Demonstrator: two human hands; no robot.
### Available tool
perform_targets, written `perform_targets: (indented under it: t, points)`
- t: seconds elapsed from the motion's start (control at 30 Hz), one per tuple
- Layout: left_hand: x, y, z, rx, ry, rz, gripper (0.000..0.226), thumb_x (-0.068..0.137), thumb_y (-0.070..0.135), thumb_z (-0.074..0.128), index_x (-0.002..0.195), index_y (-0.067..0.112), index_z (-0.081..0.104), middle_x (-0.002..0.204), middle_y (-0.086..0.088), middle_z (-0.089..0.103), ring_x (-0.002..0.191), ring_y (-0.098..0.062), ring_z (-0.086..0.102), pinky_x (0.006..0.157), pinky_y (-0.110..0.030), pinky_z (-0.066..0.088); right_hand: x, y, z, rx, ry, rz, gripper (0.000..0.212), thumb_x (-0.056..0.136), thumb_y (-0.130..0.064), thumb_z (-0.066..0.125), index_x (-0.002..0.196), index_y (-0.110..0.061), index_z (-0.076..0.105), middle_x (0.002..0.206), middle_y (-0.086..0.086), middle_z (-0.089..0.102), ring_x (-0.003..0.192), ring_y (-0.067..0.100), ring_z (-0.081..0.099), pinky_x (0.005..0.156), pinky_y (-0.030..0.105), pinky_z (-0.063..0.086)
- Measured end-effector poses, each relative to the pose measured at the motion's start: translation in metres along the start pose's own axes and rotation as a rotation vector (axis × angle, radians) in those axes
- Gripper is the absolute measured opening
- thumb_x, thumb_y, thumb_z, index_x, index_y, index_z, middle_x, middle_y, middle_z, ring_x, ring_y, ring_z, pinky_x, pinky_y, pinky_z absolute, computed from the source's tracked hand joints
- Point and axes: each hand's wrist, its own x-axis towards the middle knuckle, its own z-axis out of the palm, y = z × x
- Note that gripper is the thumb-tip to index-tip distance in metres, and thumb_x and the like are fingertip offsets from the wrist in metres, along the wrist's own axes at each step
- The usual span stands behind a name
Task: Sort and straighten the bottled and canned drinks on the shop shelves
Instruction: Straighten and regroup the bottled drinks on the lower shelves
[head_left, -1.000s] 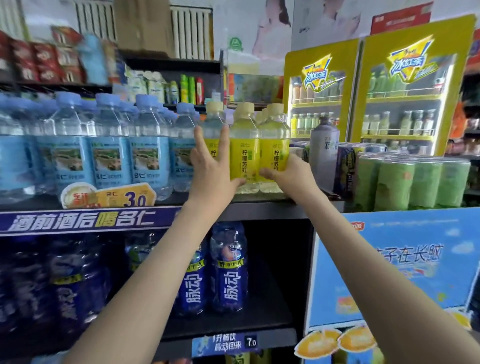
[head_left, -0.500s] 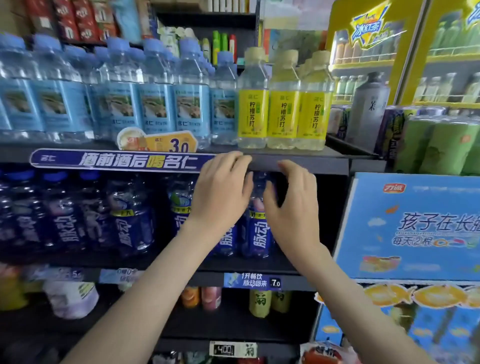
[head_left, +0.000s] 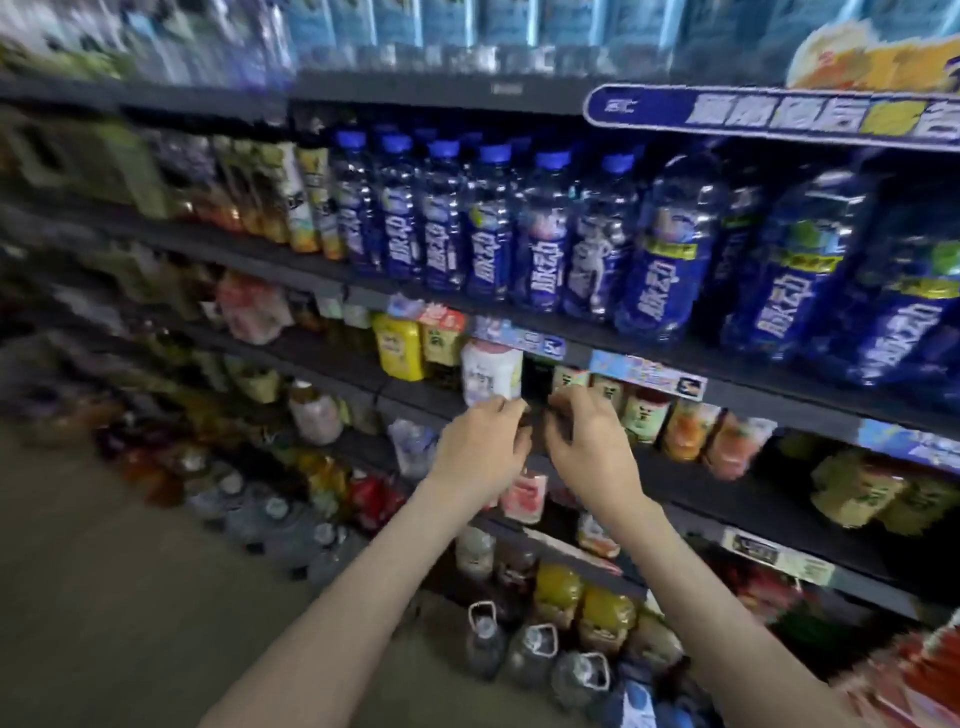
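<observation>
I am in a shop, facing tall dark shelves (head_left: 727, 488) full of drinks. A tan floor (head_left: 104, 597) lies far off to the left of my grips. The whole picture is blurry.

Both my bare arms reach forward. My left grip (head_left: 483, 447) and my right grip (head_left: 592, 447) are close together, side by side, at the front edge of a middle shelf. The fingers of both are curled. They are too blurry for me to tell if they are grasping something or only touching it.

Just past my left fingertips stands a white bottle (head_left: 491, 374). Between my two grips, a little further in, is a dark thing (head_left: 537, 382). I cannot tell what it is. Small price tags (head_left: 647, 371) hang on the shelf edge just above my right grip.

To the left of the white bottle is a yellow bottle (head_left: 399, 348). To the right of my right grip stand small orange and pink bottles (head_left: 691, 431).

Below my grips, down on the floor, are big clear water jugs (head_left: 530, 654) with handles.

On the shelf above my grips is a long row of dark blue bottles (head_left: 488, 244) with blue caps, all upright. Higher up and to the right is a blue banner (head_left: 779, 114) with big letters. On the top shelf, furthest from my grips, are pale blue water bottles (head_left: 415, 26).
</observation>
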Motion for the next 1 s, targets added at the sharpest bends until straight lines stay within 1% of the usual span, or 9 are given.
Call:
perform_targets:
  t: [0.17, 0.27, 0.33, 0.5, 0.6, 0.67, 0.8, 0.9, 1.0]
  points:
    - [-0.027, -0.135, -0.034, 0.018, 0.018, -0.153, 0.029, 0.097, 0.030, 0.044, 0.122, 0.016, 0.052, 0.114, -0.006, 0.056, 0.106, -0.025, 0.056, 0.079, -0.040, 0.050, 0.033, -0.087, 0.104, 0.049, -0.091, -0.060, 0.022, 0.085, -0.004, 0.060, 0.107, 0.001, 0.060, 0.101, 0.019, 0.061, 0.101, 0.038, 0.055, 0.080, 0.040, 0.044]
    - [-0.036, -0.207, -0.054, 0.071, 0.057, -0.210, 0.029, 0.097, 0.032, 0.043, 0.120, 0.018, 0.052, 0.112, -0.005, 0.057, 0.102, -0.026, 0.058, 0.074, -0.037, 0.049, 0.060, -0.135, 0.159, 0.058, -0.145, -0.105, 0.025, 0.086, -0.005, 0.059, 0.111, 0.001, 0.059, 0.107, 0.018, 0.059, 0.107, 0.034, 0.052, 0.084, 0.033, 0.038]
    - [-0.038, -0.258, -0.064, 0.067, 0.086, -0.254, 0.028, 0.097, 0.032, 0.043, 0.119, 0.018, 0.051, 0.110, -0.005, 0.057, 0.100, -0.026, 0.057, 0.072, -0.036, 0.048, 0.081, -0.168, 0.200, 0.100, -0.183, -0.134, 0.027, 0.087, -0.005, 0.058, 0.113, 0.000, 0.058, 0.111, 0.017, 0.059, 0.110, 0.031, 0.051, 0.086, 0.029, 0.037]
    - [-0.030, -0.393, -0.085, 0.046, 0.132, -0.350, 0.029, 0.096, 0.031, 0.045, 0.121, 0.018, 0.053, 0.113, -0.003, 0.058, 0.101, -0.025, 0.058, 0.074, -0.038, 0.051, 0.143, -0.246, 0.318, 0.175, -0.258, -0.209, 0.028, 0.089, -0.006, 0.053, 0.117, -0.003, 0.057, 0.115, 0.013, 0.057, 0.115, 0.027, 0.048, 0.092, 0.034, 0.041]
    - [-0.023, -0.478, -0.104, 0.073, 0.113, -0.405, 0.026, 0.096, 0.029, 0.046, 0.118, 0.016, 0.054, 0.109, -0.004, 0.058, 0.100, -0.025, 0.058, 0.072, -0.037, 0.050, 0.184, -0.298, 0.391, 0.230, -0.321, -0.235, 0.025, 0.090, -0.007, 0.053, 0.115, -0.003, 0.056, 0.113, 0.013, 0.056, 0.112, 0.028, 0.049, 0.090, 0.035, 0.041]
    - [-0.018, -0.538, -0.123, 0.106, 0.094, -0.450, 0.028, 0.097, 0.031, 0.044, 0.120, 0.017, 0.053, 0.110, -0.004, 0.058, 0.100, -0.024, 0.058, 0.072, -0.034, 0.048, 0.214, -0.335, 0.438, 0.253, -0.358, -0.243, 0.022, 0.090, -0.008, 0.054, 0.112, -0.004, 0.056, 0.111, 0.014, 0.056, 0.108, 0.029, 0.050, 0.085, 0.036, 0.042]
    - [-0.016, -0.656, -0.162, 0.120, 0.113, -0.566, 0.029, 0.098, 0.032, 0.043, 0.121, 0.019, 0.052, 0.108, -0.002, 0.057, 0.098, -0.023, 0.058, 0.070, -0.035, 0.051, 0.269, -0.412, 0.524, 0.259, -0.428, -0.271, 0.028, 0.092, -0.012, 0.053, 0.120, -0.008, 0.054, 0.119, 0.009, 0.055, 0.115, 0.025, 0.048, 0.092, 0.035, 0.043]
    - [-0.018, -0.741, -0.184, 0.115, 0.135, -0.633, 0.027, 0.097, 0.033, 0.043, 0.118, 0.019, 0.053, 0.105, -0.003, 0.058, 0.097, -0.025, 0.059, 0.077, -0.040, 0.053, 0.300, -0.465, 0.585, 0.239, -0.468, -0.289, 0.030, 0.094, -0.018, 0.051, 0.124, -0.012, 0.052, 0.122, 0.005, 0.053, 0.119, 0.022, 0.046, 0.094, 0.036, 0.045]
    - [-0.013, -0.828, -0.203, 0.142, 0.138, -0.655, 0.028, 0.098, 0.033, 0.042, 0.120, 0.020, 0.052, 0.108, -0.004, 0.058, 0.097, -0.025, 0.058, 0.072, -0.037, 0.051, 0.332, -0.514, 0.651, 0.245, -0.483, -0.259, 0.025, 0.095, -0.018, 0.051, 0.120, -0.013, 0.053, 0.120, 0.003, 0.053, 0.118, 0.020, 0.046, 0.093, 0.032, 0.043]
